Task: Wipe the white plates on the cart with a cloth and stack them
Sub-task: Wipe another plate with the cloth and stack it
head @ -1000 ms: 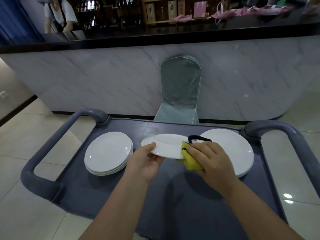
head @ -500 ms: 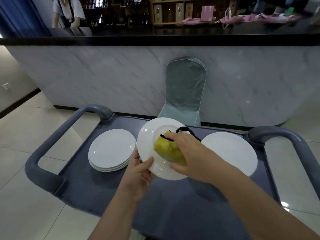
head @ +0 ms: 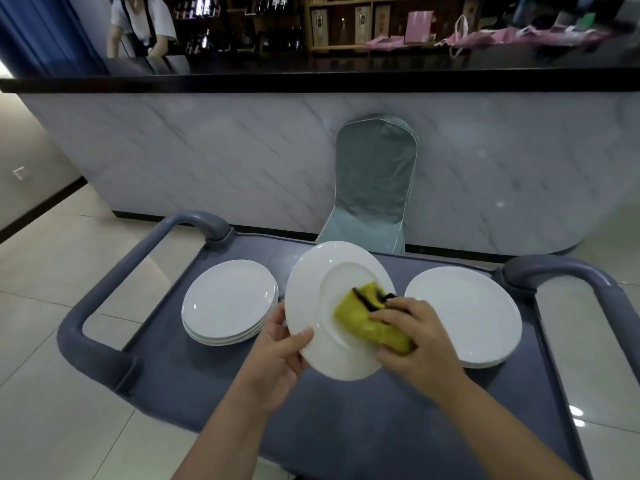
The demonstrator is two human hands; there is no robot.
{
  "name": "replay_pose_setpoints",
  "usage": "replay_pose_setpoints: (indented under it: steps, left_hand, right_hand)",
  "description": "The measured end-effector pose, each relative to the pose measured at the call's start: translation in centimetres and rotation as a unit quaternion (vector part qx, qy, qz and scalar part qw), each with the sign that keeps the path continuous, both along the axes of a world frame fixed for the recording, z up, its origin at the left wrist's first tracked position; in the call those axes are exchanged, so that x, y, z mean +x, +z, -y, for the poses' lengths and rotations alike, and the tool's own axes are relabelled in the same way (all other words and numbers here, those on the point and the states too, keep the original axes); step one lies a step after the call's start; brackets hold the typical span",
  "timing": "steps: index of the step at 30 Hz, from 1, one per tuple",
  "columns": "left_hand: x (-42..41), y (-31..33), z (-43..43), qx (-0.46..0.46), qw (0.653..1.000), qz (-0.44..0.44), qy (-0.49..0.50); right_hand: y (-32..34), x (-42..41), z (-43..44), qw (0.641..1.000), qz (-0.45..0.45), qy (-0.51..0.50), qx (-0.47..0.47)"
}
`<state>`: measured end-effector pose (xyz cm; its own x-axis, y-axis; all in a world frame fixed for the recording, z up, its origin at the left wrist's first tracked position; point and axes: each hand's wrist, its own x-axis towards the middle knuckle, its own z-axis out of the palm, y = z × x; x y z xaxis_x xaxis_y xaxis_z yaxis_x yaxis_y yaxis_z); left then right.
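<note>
We have tipped the plate [head: 322, 306] up to face us over the cart [head: 242, 393], and the cloth [head: 367, 320] has slid from rim to well; wiping continues, stacking waits; our left hand [head: 277, 355] pinches the rim at 8 o'clock, our right hand [head: 415, 341] clutches the cloth; the cart holds a stack [head: 228, 299] at 9 o'clock, a second pile [head: 464, 313] at 3.
</note>
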<state>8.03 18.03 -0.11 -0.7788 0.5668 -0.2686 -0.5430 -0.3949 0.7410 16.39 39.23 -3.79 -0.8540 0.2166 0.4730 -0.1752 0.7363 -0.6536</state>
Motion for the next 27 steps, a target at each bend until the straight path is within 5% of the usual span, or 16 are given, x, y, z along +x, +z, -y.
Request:
replay_pose_setpoints:
  steps: [4, 11, 17, 23, 25, 27]
  left_hand:
    - [1.0, -0.3, -1.4, -0.023, 0.999, -0.016, -0.021]
    - [-0.6, -0.3, -0.4, -0.038, 0.999, -0.023, -0.011]
    - [1.9, -1.4, -1.8, -0.081, 0.991, -0.064, -0.086]
    - [0.4, -1.7, -0.9, -0.046, 0.997, -0.041, -0.035]
    - [0.7, -2.2, -0.6, -0.053, 0.996, -0.044, -0.049]
    - [1.7, -2.6, -0.9, -0.071, 0.993, -0.053, -0.073]
  right_hand:
    - [2.1, -3.4, -1.0, 0.992, 0.014, -0.098, -0.084]
    - [-0.4, -0.4, 2.5, 0.997, -0.006, 0.062, 0.039]
    - [-1.5, -0.9, -1.8, 0.987, 0.024, -0.121, -0.099]
    - [-1.0, -0.1, 4.3, 0.999, -0.045, 0.018, 0.005]
    - [-2.7, 1.0, 2.4, 0.998, -0.052, -0.023, 0.004]
    - [-3.3, 0.9, 1.1, 0.988, -0.022, -0.121, -0.096]
